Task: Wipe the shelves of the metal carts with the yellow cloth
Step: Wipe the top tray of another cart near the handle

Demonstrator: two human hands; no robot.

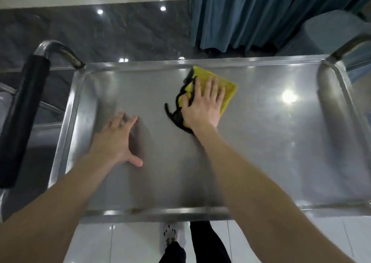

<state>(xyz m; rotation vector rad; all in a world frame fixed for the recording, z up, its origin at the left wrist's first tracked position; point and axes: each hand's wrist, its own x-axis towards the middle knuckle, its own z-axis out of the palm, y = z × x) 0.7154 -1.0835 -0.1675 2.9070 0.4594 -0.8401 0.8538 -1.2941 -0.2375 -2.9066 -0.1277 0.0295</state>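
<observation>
The top shelf (261, 146) of a stainless steel cart fills the middle of the head view. A folded yellow cloth (224, 86) with a black edge lies on it near the far rim. My right hand (202, 106) presses flat on the cloth with straight, spread fingers and covers its near half. My left hand (116, 140) rests on the bare metal to the left, fingers spread and fingertips touching the shelf, holding nothing.
A black-padded handle (22, 110) curves up at the cart's left end, and a metal bar (349, 45) rises at the right end. A blue curtain (271, 13) hangs behind. Dark marble floor lies beyond, white tiles and my feet (170, 236) below the near rim.
</observation>
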